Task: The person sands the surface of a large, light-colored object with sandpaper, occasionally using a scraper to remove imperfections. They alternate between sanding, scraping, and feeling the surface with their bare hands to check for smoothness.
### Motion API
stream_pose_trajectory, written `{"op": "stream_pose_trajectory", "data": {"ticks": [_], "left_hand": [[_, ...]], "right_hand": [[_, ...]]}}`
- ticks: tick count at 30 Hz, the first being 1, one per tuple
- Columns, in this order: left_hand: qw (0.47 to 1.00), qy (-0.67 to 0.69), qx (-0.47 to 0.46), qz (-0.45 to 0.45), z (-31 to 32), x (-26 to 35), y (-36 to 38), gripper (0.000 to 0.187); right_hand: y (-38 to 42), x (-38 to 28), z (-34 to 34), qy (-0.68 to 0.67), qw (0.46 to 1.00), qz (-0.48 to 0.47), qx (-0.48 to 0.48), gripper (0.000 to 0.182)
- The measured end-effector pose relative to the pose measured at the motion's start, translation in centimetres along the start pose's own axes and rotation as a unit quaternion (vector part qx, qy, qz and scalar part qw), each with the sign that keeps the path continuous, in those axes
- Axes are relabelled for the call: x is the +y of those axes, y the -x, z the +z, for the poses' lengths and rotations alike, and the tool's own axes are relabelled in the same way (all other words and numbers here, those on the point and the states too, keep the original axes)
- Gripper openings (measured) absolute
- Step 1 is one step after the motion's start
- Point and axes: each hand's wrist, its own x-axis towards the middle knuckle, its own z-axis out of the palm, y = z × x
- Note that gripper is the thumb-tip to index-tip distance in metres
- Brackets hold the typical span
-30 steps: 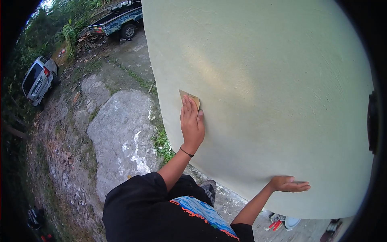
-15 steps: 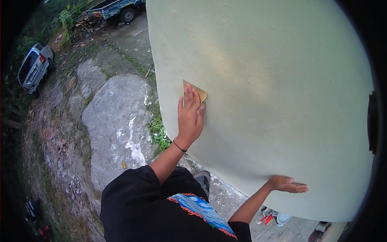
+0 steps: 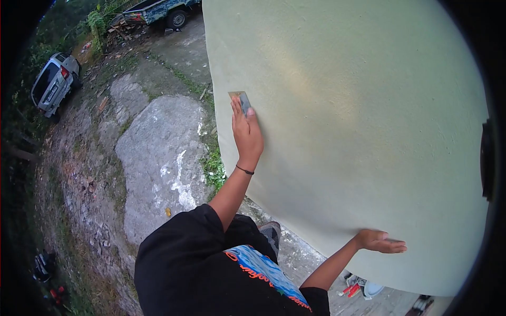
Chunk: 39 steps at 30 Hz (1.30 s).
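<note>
My left hand (image 3: 246,134) presses a folded piece of sandpaper (image 3: 244,101) flat against the pale green wall (image 3: 337,147), near its left edge. The sheet's brown back and a grey face show past the fingertips, with the thumb at its right side. Lower down, my right hand (image 3: 382,242) is at the wall with its fingers pointing right. A thin grey edge shows between that thumb and the fingers; I cannot tell what it is.
Cracked concrete ground (image 3: 158,131) with white splashes lies left of the wall. A silver car (image 3: 52,84) and a blue pickup truck (image 3: 163,13) stand farther off. Red-handled items (image 3: 352,289) and a whitish round container (image 3: 373,290) are on the ground below the wall.
My left hand has slid up the wall, and the sandpaper has turned, so its grey face now shows. My right hand stays nearly in place. The view has shifted slightly.
</note>
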Motion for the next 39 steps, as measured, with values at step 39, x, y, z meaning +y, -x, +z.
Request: {"op": "stream_pose_trajectory", "data": {"ticks": [39], "left_hand": [[0.989,-0.106,-0.015,0.106,-0.7,1.2,-1.1,0.051]], "right_hand": [[-0.2,-0.4,0.1,-0.026,1.0,-0.004,0.002,0.056]]}}
